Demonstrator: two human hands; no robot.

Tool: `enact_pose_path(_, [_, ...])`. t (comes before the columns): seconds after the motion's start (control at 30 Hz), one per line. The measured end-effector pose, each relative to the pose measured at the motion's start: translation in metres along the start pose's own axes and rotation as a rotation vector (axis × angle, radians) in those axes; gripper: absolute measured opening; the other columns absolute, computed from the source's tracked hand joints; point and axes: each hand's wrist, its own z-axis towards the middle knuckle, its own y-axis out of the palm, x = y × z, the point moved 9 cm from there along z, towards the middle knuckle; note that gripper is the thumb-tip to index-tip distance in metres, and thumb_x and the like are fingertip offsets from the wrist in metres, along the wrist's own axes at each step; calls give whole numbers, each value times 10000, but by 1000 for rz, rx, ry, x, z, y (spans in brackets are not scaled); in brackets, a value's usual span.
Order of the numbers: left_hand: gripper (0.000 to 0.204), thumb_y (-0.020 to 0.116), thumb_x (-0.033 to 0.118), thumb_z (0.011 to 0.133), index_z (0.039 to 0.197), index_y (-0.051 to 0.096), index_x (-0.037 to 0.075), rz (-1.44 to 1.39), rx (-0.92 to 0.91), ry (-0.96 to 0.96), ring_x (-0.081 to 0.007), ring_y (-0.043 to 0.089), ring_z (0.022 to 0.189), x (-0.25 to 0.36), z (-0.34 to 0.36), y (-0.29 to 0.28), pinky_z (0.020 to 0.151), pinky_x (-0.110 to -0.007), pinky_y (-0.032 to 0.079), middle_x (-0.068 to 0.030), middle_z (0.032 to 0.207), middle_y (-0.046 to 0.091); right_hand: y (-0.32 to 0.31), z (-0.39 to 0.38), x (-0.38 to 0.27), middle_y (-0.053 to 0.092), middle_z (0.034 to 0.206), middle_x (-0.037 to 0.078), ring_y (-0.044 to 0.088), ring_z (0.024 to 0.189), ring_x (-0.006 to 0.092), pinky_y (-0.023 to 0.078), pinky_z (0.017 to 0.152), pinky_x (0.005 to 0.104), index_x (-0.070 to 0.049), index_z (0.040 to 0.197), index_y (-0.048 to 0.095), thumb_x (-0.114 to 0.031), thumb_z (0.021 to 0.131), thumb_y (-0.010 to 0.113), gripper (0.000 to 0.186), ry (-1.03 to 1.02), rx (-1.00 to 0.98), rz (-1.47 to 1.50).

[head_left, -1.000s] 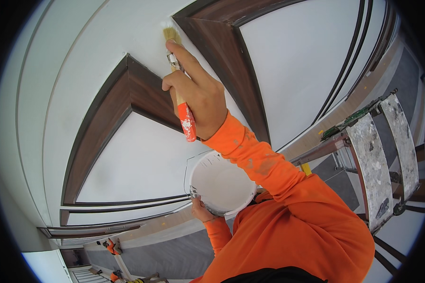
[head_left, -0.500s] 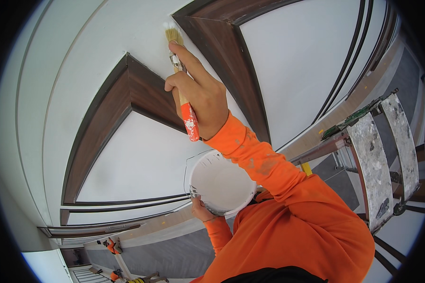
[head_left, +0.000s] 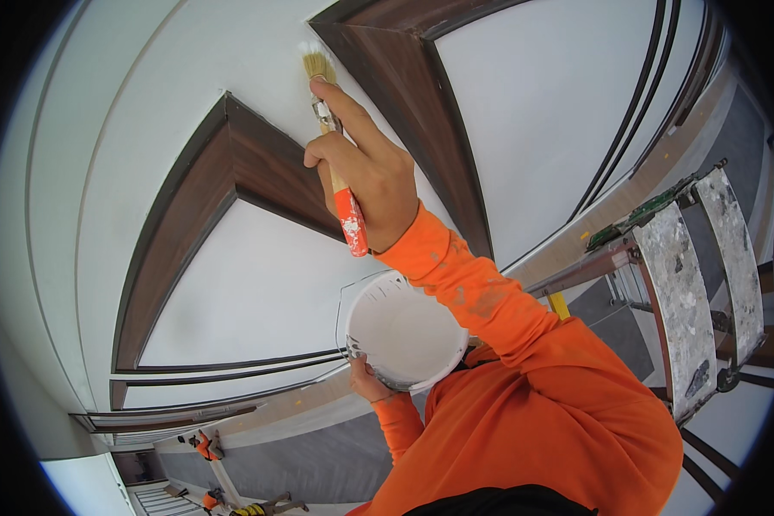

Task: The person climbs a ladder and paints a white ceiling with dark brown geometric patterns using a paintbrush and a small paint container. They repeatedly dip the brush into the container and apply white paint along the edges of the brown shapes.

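My right hand (head_left: 371,176) grips a paintbrush (head_left: 350,222) with a red-ended wooden handle flecked with white paint. Its pale bristles press on the white wall (head_left: 267,60), between two dark brown wooden frames, and white paint shows at their tip. The index finger lies along the metal band. Lower down, my left hand (head_left: 368,381) holds a white bucket (head_left: 404,331) by its side, tilted with its mouth toward me. Pale paint coats the inside, and a thin wire handle hangs at its left.
Dark wooden frames (head_left: 185,215) border white panels on both sides of the brush. To the right stands a ladder-like stand with paint-spattered planks (head_left: 675,301). Far below at lower left, people in orange (head_left: 205,445) are on the grey floor (head_left: 318,464).
The brush and my right hand have shifted very slightly to the right, bristles still against the wall. My left hand and the bucket stay nearly where they were.
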Motion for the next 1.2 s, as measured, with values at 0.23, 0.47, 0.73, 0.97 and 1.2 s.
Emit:
enact_pose_path(0.23, [367,571,172,860,622,292,161,94,15,40,-100,391,569,-2,5,-9,557,-286,398,43,618,328,0,-4,3,609,1336,159,709,835,260,557,627,286,-73,782,589,110,715,681,216,-5,-3,-5])
enact_pose_path(0.47, [302,577,136,875,601,453,105,-5,25,-11,-82,346,584,-5,1,-10,557,-272,298,45,624,361,-2,-7,6,606,1342,161,706,830,262,556,643,288,-72,785,589,109,716,684,215,-2,0,8])
enact_pose_path(0.73, [299,583,136,858,607,419,125,-1,40,-26,-83,348,572,1,-5,-5,553,-270,296,52,622,362,0,-11,6,530,1399,221,627,1177,372,601,770,346,-56,783,560,70,740,697,191,1,-112,-7])
enact_pose_path(0.97, [370,581,194,857,626,294,162,43,17,-23,-100,393,569,-2,-1,-5,558,-289,395,46,622,326,-6,-12,8,605,1347,168,700,773,246,549,624,280,-67,771,587,118,711,683,216,2,-3,11])
enact_pose_path(1.2, [372,584,194,857,628,292,167,79,25,-4,-100,364,572,0,1,-6,554,-284,364,46,626,318,-7,-14,9,600,1353,170,710,822,253,556,638,277,-66,773,585,127,712,674,221,17,-29,25])
